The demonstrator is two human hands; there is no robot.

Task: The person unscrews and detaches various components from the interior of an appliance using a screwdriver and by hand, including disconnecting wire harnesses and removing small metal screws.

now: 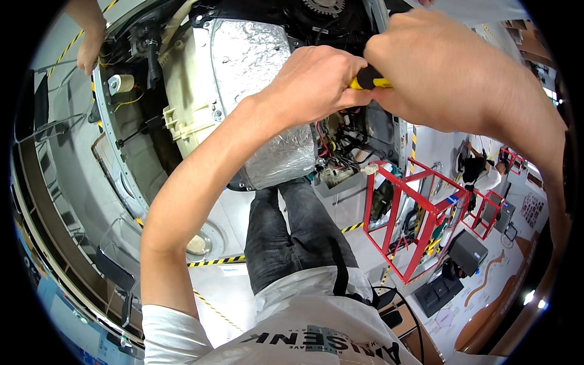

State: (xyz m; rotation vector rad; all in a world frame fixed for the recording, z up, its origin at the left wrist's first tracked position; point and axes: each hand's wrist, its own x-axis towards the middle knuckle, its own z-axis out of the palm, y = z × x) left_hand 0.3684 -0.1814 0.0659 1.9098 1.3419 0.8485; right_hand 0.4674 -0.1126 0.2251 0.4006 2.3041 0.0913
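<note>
My left hand and my right hand are both closed, held up close together over the right side of an opened machine. Between them shows a short piece of a yellow-and-black tool handle; both hands wrap round it, and its working end is hidden. Beneath my left forearm lies a crinkled silver foil cover, bolted beside a cream plastic housing. Loose wires and small parts sit just below my hands. A black toothed wheel is at the top.
Another person's hand reaches to the machine's metal frame at the upper left. A red metal frame stands at right, with a dark box near it. A person is farther off. Striped tape marks the floor.
</note>
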